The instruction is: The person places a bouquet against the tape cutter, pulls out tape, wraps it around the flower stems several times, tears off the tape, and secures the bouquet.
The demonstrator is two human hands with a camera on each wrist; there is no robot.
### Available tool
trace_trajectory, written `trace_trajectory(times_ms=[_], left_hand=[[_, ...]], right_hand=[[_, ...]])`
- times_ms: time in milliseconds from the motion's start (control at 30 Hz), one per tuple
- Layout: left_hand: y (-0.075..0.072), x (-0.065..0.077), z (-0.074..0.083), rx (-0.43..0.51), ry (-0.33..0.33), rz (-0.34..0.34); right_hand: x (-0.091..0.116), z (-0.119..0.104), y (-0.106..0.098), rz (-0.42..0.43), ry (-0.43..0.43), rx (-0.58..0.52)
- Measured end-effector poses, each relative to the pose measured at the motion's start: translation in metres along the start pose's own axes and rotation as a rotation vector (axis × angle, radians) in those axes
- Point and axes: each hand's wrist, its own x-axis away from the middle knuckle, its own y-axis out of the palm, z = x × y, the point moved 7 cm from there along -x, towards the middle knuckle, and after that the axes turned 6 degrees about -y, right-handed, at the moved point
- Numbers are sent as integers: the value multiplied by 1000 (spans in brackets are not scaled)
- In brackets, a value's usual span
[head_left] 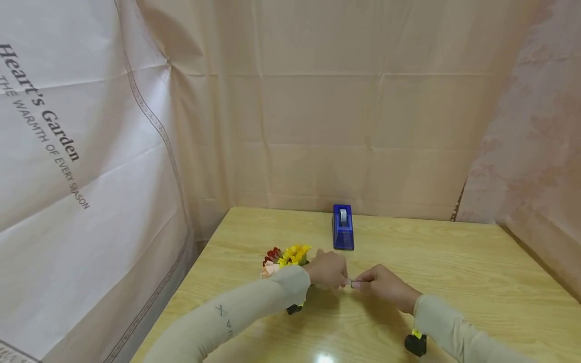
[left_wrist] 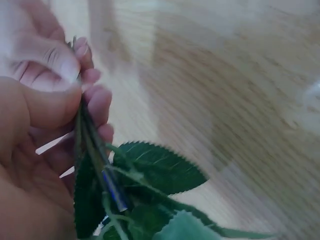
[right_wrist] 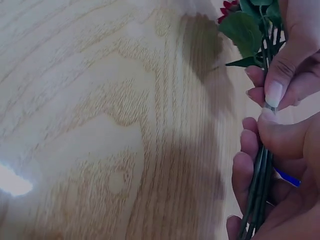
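A bunch of artificial flowers shows red, yellow (head_left: 294,255) and peach blossoms beside the left wrist in the head view. My left hand (head_left: 328,269) grips its green stems (left_wrist: 92,142) just below the leaves (left_wrist: 157,167). Thumb to thumb with it, my right hand (head_left: 386,287) pinches the same stems (right_wrist: 261,185) nearer their cut ends. A small shiny clear strip (right_wrist: 270,107), which looks like tape, shows on the stems between the two thumbs. The fingers hide most of it.
A blue tape dispenser (head_left: 343,229) with a roll of clear tape stands toward the back of the wooden table (head_left: 431,247), beyond the hands. Beige cloth (head_left: 317,111) hangs behind the table, and a printed white cloth (head_left: 91,166) hangs at the left.
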Motion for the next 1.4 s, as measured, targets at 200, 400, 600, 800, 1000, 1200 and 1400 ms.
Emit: trace_trajectory(times_ms=[200,400,600,800,1000,1200,1400], left_hand=[[2,4,7,-214,76,165],[2,10,14,-412,154,257],[2,15,16,-498,189,310],[7,16,16,-578,217,344],[4,19,18,-600,266,388],[0,18,18,-555,252,361],[-1,9,12,-398,189,228]], right_hand=[[-3,11,-1,13,63,-14],[-1,8,0,18,122,-16],[-2,10,2,15,201,-12],[-5,8,3,1,169,-47],[-7,9,-1,69,195,-79],[-7,10,-6,133,237,-45],[-8,10,-7,155,221,-47]])
